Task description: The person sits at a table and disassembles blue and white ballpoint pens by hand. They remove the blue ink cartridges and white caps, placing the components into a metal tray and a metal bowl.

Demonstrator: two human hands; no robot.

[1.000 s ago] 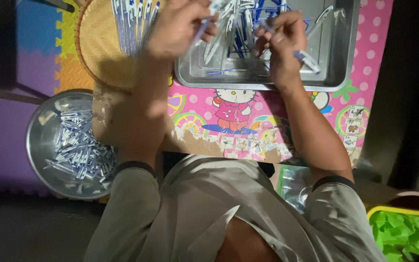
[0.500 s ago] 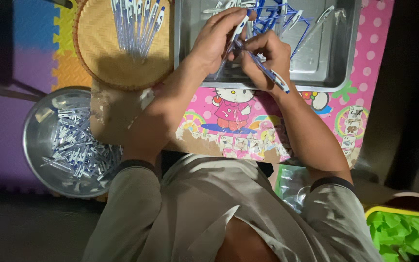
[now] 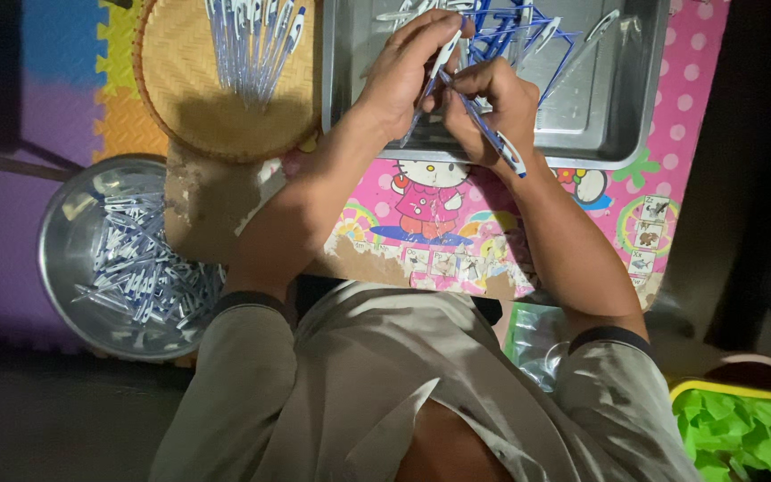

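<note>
My left hand [image 3: 408,76] and my right hand [image 3: 493,98] meet over the near edge of a rectangular metal tray [image 3: 609,116]. The left hand's fingers pinch a white pen part [image 3: 443,54]. In the right hand is a blue and white pen [image 3: 493,138], slanting down to the right, its capped end poking out below the fingers. More blue and white pen parts [image 3: 519,27] lie in a loose heap in the tray behind the hands. The fingers hide where the two pieces touch.
A round woven tray [image 3: 189,98] at upper left carries a row of finished pens [image 3: 256,40]. Lower left, a round steel bowl [image 3: 69,259] holds several white pen parts. The low table has a pink cartoon top [image 3: 430,205]. A green plastic bag [image 3: 742,433] sits at lower right.
My left hand came from the woven tray across to the metal tray and joined the right hand. Both hands have drawn closer together around the pen.
</note>
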